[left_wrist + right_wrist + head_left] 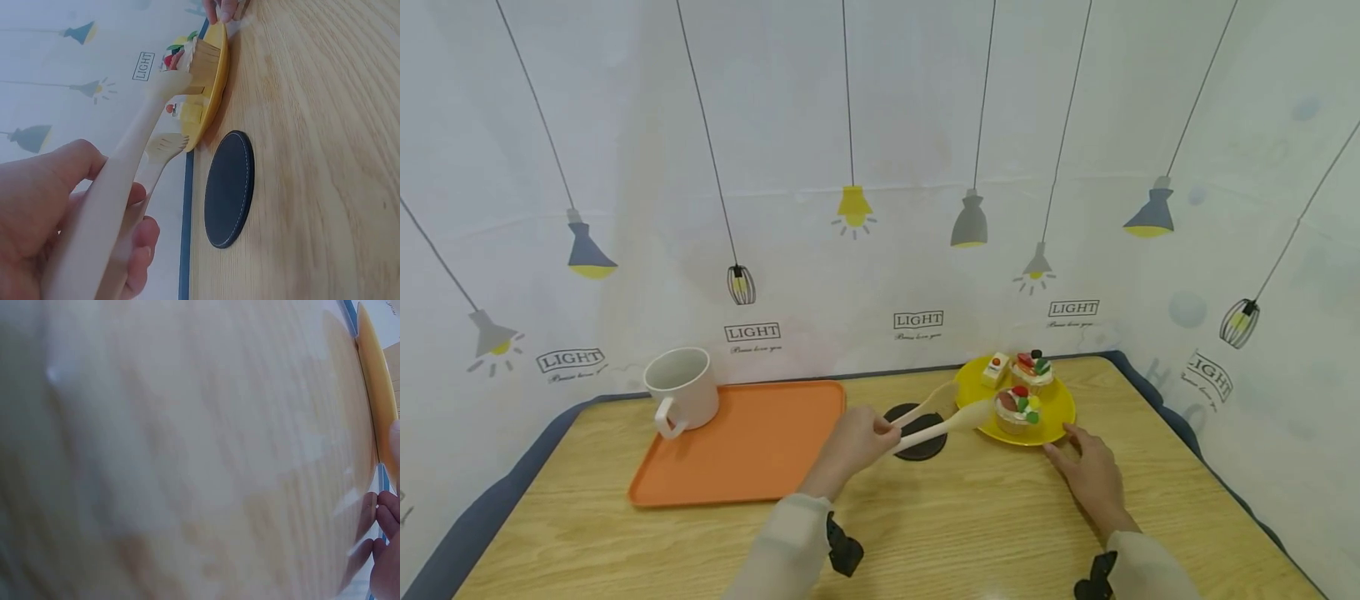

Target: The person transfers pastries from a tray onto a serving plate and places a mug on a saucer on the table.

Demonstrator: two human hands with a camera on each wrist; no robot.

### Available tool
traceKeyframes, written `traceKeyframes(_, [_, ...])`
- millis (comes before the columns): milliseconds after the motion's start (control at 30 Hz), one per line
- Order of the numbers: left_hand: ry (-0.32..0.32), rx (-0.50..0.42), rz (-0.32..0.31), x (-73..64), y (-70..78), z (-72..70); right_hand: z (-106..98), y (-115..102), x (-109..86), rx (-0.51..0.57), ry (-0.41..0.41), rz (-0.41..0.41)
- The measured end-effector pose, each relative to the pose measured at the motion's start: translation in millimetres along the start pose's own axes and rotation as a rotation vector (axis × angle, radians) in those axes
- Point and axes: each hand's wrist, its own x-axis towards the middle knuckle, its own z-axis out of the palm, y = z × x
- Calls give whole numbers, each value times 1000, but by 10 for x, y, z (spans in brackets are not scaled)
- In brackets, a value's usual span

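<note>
My left hand [861, 440] grips cream food tongs [119, 169], one arm flat-ended and the other tipped with fork tines [167, 145]. The tongs' tips stand apart at the left side of a yellow plate [1058, 417]. On that plate sit a fruit-topped cupcake [1015, 411] in front, a second cupcake [1033, 372] behind and a small square cake [996, 370]. At the plate's near right rim, my right hand [1093, 477] holds the edge between thumb and fingers. Most of this hand falls outside the right wrist view.
A round black coaster [925, 448] lies under the tongs. To the left, an orange tray [752, 442] carries a white mug [688, 387] at its back left corner. The wooden table [970, 525] ends at a wall covering [805, 275] printed with lamps.
</note>
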Motion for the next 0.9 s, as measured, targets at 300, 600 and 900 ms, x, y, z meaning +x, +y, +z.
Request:
traceKeyframes(300, [52,-51,-12,-83,-111,-94,-6,-6,-16,19,3,-5])
traceKeyframes(600, [110,-24,-18,-173,-241,-186,6,-6,-9,20,14,-7])
traceKeyframes(900, [160,8,-82,-254,-372,-245,15,5,16,8,19,-14])
